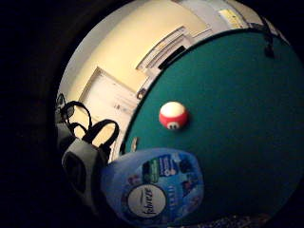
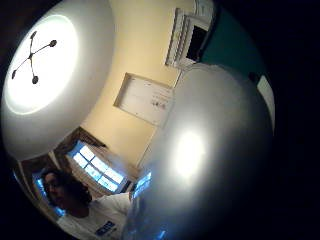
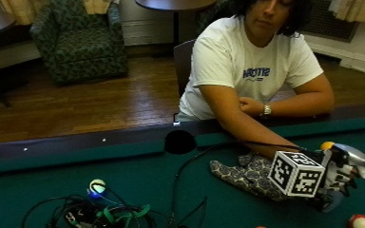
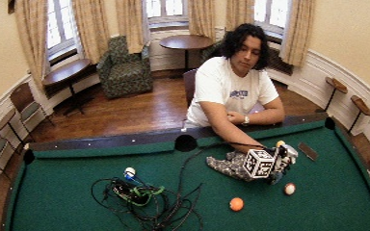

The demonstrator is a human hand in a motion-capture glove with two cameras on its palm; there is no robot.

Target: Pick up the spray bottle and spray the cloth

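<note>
Bottle (image 3: 347, 164) is up in my right hand (image 3: 334, 183), fingers wrapped round it, with the cloth (image 3: 249, 173) lying just beside the hand. Pick-up looks done to me; next I'd turn the nozzle at the cloth and pull the trigger.

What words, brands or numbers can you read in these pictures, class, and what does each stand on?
"febreze": white oval on the label of the pale blue plastic spray bottle, in the gloved right hand.
Small print on that label: too blurred to read.
Number on the red-and-white striped billiard ball: too blurred.
Blue print on the person's white T-shirt: unreadable.
</note>
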